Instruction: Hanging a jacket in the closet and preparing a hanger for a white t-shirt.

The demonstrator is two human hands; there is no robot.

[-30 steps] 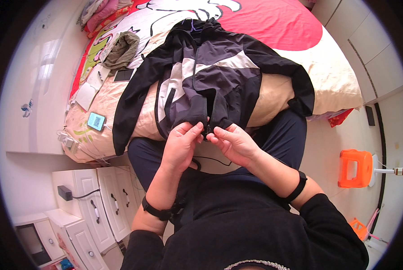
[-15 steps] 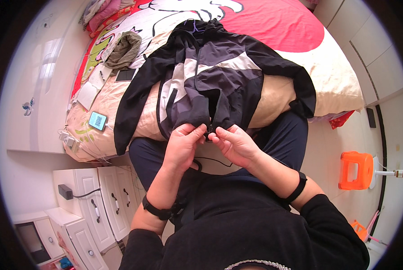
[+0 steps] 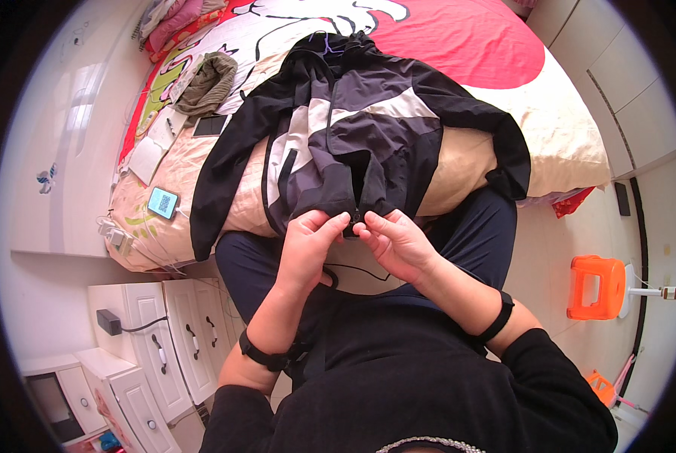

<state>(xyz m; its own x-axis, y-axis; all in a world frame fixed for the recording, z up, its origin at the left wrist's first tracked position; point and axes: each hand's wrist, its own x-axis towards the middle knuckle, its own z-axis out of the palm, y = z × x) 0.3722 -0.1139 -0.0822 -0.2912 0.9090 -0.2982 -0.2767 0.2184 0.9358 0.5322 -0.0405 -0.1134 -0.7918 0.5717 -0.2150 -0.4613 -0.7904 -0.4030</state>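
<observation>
A black, grey and white jacket (image 3: 383, 128) lies spread on the bed, its hem toward me and hanging over the near edge. A purple hanger (image 3: 329, 47) shows at its collar. My left hand (image 3: 307, 240) pinches the hem at the lower left front edge. My right hand (image 3: 395, 243) pinches the other front edge, its fingertips beside the small dark zipper end (image 3: 357, 217) between the hands. The zipper is parted near the hem and looks joined higher up. Part of the hem is hidden behind my fingers.
On the bed (image 3: 466, 151) lie a lit phone (image 3: 163, 203), an open notebook (image 3: 150, 155), a dark flat device (image 3: 210, 126) and a brown cloth (image 3: 208, 84). White cabinets (image 3: 153, 340) stand at lower left. An orange stool (image 3: 597, 287) is on the right.
My left hand has shifted slightly right and down at the hem. The zipper end shows a little more between my fingertips. The rest of the jacket looks still.
</observation>
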